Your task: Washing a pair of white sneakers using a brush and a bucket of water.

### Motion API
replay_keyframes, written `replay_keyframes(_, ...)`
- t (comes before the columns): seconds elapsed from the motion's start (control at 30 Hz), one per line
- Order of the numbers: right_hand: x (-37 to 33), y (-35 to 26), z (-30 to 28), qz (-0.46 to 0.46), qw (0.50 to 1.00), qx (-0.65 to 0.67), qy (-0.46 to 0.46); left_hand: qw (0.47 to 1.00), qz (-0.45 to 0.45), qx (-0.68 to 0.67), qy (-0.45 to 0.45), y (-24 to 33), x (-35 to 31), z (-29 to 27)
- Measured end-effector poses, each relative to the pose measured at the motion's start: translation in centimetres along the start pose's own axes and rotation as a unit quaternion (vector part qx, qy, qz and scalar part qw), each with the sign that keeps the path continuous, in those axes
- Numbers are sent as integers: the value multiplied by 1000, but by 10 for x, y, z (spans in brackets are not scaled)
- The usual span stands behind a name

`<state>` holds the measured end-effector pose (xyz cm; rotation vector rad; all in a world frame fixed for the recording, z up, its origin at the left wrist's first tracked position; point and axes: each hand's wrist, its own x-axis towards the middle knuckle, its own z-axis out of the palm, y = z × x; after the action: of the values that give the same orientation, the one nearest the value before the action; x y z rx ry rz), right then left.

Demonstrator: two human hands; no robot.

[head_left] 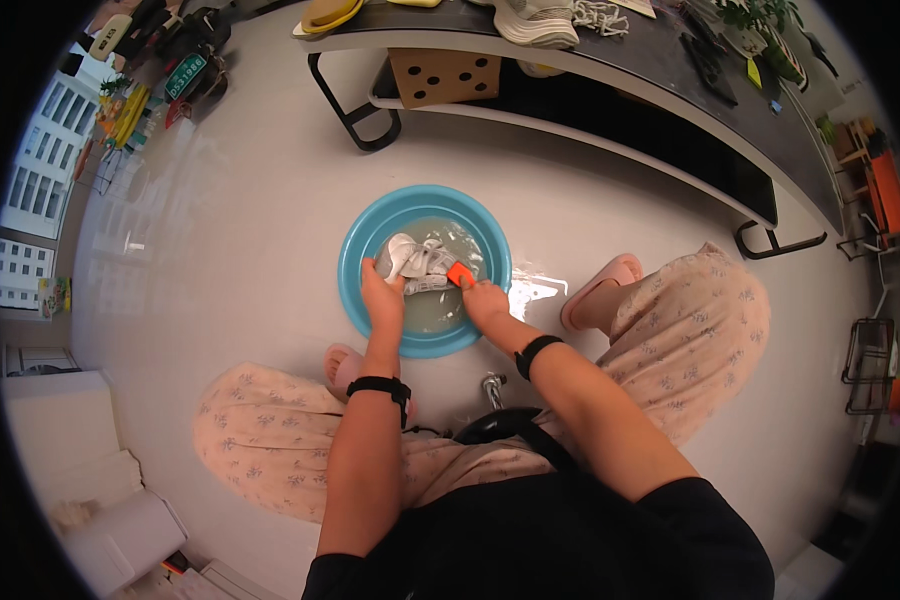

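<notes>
A round blue basin (358,310) of cloudy water stands on the floor between my feet. Inside it is a wet, whitish-grey sneaker (428,257), its laces showing on top. My left hand (381,296) grips the sneaker at its left end, fingers closed round the edge. In my right hand (483,301) is a small orange-red brush (459,273), held against the right side of the sneaker. The brush's bristles are hidden from view. Both my wrists wear black bands.
Beyond the basin runs a long dark table (610,60) on black metal legs, with a cap (535,22) on it. A spotted cardboard box (444,77) sits on its lower shelf. My pink slippers (602,287) flank the basin. Wet patches shine on the floor at its right.
</notes>
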<state>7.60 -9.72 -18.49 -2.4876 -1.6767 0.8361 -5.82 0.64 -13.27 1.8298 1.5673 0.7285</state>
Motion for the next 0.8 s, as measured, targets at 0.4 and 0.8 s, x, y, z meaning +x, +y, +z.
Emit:
replay_keyframes(0.4, 1, -38, -7, 46, 971, 233, -3, 996, 59, 10, 66, -18, 4, 4)
replay_keyframes(0.8, 3, -33, 1, 47, 984, 172, -20, 998, 59, 2, 31, 3, -3, 15)
